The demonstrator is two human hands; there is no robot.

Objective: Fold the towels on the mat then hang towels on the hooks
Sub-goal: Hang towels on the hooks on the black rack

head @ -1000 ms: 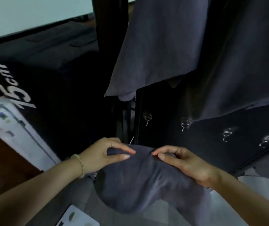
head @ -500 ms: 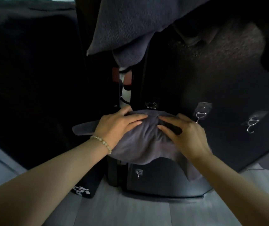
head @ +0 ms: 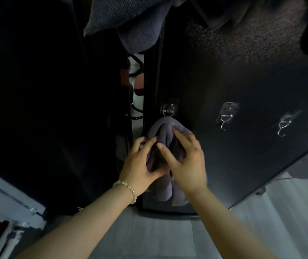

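While the grey towel (head: 165, 126) bunches against the black panel (head: 243, 165) just under the hook mount (head: 168, 110), hanging is in hand: the left hand (head: 140, 161) grips its folds, the right hand (head: 185, 163) presses with spread fingers. Next, probably, seat it on the hidden prong, then release. No container shows.

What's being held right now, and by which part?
The left hand grips the grey towel by its bunched middle; the right hand rests bent fingers on it.

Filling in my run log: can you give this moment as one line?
step: hanging | left hand: grips grey towel | right hand: fingers rest on grey towel | grey towel: bunched, top just below leftmost hook | hooked: cannot tell
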